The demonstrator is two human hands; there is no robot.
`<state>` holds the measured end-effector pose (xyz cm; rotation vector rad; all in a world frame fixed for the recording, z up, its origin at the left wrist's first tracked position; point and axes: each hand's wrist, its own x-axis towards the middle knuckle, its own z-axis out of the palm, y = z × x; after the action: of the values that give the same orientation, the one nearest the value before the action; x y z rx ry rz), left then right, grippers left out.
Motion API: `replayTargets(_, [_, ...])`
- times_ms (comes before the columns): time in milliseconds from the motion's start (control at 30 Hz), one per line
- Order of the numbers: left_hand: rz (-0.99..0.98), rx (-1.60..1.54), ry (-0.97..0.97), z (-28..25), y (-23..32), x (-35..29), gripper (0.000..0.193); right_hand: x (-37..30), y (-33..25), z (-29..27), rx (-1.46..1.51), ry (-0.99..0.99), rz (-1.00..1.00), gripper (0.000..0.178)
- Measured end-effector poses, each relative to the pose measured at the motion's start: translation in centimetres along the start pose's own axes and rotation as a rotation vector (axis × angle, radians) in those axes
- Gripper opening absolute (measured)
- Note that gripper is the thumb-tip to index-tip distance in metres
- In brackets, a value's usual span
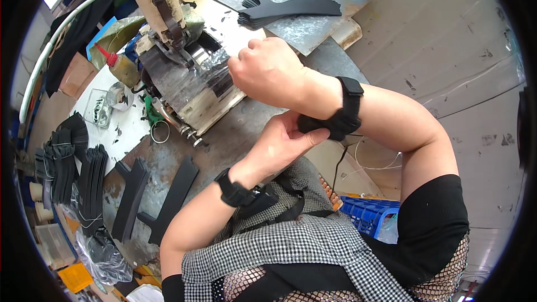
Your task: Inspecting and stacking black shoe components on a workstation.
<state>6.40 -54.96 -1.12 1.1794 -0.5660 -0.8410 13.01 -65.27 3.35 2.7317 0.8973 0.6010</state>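
Observation:
My left hand (pixel 284 142) pinches the black device (pixel 330 126) strapped to my right wrist, thumb on its near side. Curled into a fist, my right hand (pixel 265 72) is held in front of the sewing-type machine (pixel 193 61); nothing sticks out of it, though its palm side is hidden. Another black strapped device (pixel 238 193) sits on my left wrist. To the left of my left forearm lie a black forked flat piece (pixel 170 201) and a small stack of like pieces (pixel 130 196). Beyond my right fist, a fanned stack of black forked pieces (pixel 293 8) rests on a metal plate (pixel 316 33).
Bundles of black strips (pixel 89 184) line the table's left edge. A red-tipped bottle (pixel 124 68) and a clear tray (pixel 99 109) stand beside the machine. A blue crate (pixel 369 212) is below on my right. A clear plastic bag (pixel 103 257) lies at lower left.

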Motion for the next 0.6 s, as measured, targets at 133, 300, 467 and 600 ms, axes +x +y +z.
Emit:
replayTargets(133, [-0.096,0.452,0.014,-0.5,4.8,-2.9,0.034,-1.2,0.2,-0.1,-0.065,-0.017,-0.013,0.011])
replayTargets(300, [0.885,0.965,0.252,0.6,7.1,-0.5,0.027,-0.9,-1.6,0.7,-0.012,-0.080,-0.030,0.016])
replayTargets(467, [0.984,1.094,0.228,1.0,6.5,1.6,0.018,-1.8,-4.5,1.5,-0.055,-0.210,0.004,0.018])
replayTargets(600, [0.867,1.068,0.312,0.6,6.1,1.6,0.008,-3.9,-3.8,1.2,0.455,-0.207,-0.100,0.022])
